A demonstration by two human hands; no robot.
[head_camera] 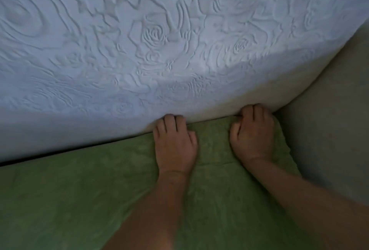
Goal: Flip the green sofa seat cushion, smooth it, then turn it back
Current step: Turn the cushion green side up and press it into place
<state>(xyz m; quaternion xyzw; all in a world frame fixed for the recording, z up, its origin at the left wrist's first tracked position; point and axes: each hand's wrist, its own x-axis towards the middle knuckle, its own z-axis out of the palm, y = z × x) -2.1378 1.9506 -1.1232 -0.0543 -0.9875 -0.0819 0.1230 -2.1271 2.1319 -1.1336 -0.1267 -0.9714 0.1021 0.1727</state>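
Currently the cushion lies flat and no turn is in progress.

1. Far left and above: a white quilted panel (139,40) with a raised swirl pattern fills the upper part of the view. Whether it is the sofa back or another pad cannot be told. A thin dark gap (18,161) separates its lower edge from the green cushion at the left.

2. Lower left to centre: the green cushion (69,189) lies in the seat with a green face up. Its cloth shows soft creases, and one fold runs across between the two wrists.

3. Centre: the left grip (175,146) rests on the far edge of the cushion. Its fingers are curled down into the seam against the white panel, grasping that edge. The fingertips are hidden in the seam.

4. Right of centre: the right grip (253,136) is clenched on the far right corner of the cushion, where the cloth bunches under it.

5. Far right: a pale side panel (329,130) stands just beside that corner.

Status, as a judgement: both grips are set for a lift of the rear edge, but the edge is not yet raised. One view cannot establish whether this is the first flip or the turn back. If it is the first, the flip, the smoothing and the return all remain. The creases suggest smoothing is outstanding.
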